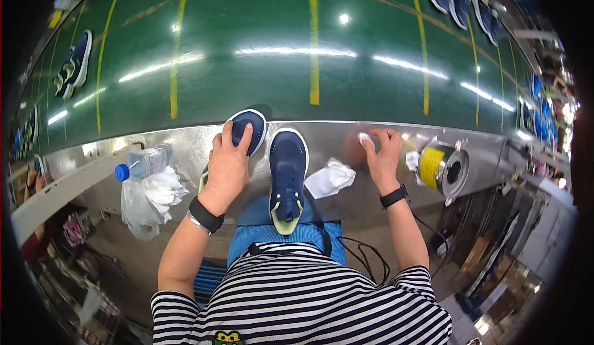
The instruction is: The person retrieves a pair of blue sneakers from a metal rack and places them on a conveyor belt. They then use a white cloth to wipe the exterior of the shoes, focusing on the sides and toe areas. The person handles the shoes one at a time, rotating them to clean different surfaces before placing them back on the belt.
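My left hand [228, 170] is closed over a navy sneaker [255, 122] with a white sole, its toe pointing toward the green belt. The hand hides most of that shoe's upper. Just to the right, a second navy sneaker [288, 159] with a pale green lining rests on the metal ledge, toe away from me. My right hand [384, 153] pinches a small white wad [365, 138], perhaps cloth or paper, above the ledge. Between that hand and the second sneaker lies a crumpled white cloth [331, 178].
A yellow-labelled metal can [440, 169] lies right of my right hand. A blue-capped plastic bottle [145, 162] and a white plastic bag [148, 202] sit at left. Beyond the metal ledge [346, 136], the green belt [247, 85] carries more navy sneakers [455, 1] at both ends.
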A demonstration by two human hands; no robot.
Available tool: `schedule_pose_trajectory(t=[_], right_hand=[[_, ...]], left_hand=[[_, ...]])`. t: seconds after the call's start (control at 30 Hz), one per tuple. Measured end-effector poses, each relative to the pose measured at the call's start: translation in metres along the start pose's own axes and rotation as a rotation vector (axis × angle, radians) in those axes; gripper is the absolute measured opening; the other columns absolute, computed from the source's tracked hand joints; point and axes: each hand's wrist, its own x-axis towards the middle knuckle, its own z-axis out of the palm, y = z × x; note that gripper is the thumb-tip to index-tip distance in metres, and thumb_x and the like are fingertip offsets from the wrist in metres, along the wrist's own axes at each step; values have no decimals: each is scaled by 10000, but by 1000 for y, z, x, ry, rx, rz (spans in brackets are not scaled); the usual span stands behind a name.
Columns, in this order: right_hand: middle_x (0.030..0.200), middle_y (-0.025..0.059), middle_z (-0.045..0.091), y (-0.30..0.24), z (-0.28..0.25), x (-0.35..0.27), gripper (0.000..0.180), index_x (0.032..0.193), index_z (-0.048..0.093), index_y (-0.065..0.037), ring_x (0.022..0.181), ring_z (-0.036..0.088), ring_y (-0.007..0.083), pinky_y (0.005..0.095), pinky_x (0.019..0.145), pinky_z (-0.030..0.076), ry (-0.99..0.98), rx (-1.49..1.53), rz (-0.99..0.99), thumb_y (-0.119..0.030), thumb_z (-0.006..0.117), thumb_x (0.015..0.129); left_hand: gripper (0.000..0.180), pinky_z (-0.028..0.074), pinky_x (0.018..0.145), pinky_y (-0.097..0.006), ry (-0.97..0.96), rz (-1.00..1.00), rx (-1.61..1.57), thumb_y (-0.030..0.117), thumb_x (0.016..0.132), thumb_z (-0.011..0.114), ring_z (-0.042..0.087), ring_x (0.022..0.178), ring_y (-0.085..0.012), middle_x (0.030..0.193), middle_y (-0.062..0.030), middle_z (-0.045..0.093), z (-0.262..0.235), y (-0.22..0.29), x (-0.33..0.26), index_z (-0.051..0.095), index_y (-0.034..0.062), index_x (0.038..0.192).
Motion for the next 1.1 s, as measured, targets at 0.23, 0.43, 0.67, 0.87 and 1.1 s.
schedule_pose_trajectory(t=[0.23,0.43,0.67,0.87,1.1], right_hand=[[894,70,587,-34,2,-90,183,937,668,-94,909,552,274,397,830,419,-99,132,155,-127,730,768],[884,16,640,-56,-22,-103,138,944,657,-22,779,568,94,243,711,466,-158,792,400,-106,709,848],[915,-17,614,-99,-88,-100,108,998,628,-11,848,563,49,207,739,464,-285,1347,424,-79,651,917],[940,5,623,-88,-89,-113,169,1058,614,-4,879,587,73,224,787,484,-14,1308,430,-58,662,905],[1030,32,654,-73,-104,-109,203,1100,632,8,918,601,84,225,819,486,111,1388,471,-72,653,915]], left_hand=[[521,394,1006,-468,110,148,-164,11,753,675,468,1179,-421,1332,-257,433,-23,17,-30,557,49,1259],[554,417,1001,-435,142,401,-419,27,750,712,481,1198,-378,1326,-191,469,-33,39,-49,548,59,1278],[227,507,760,-301,-177,429,-766,56,842,686,642,866,-207,991,-97,659,-27,124,-32,627,23,1059],[141,503,736,-237,-511,6,-1363,77,936,608,612,890,-71,995,-30,668,-13,155,-22,650,-7,1041],[209,506,818,-239,-452,81,-1489,15,900,634,630,922,-104,1015,-34,669,-5,184,-18,632,7,1109]])
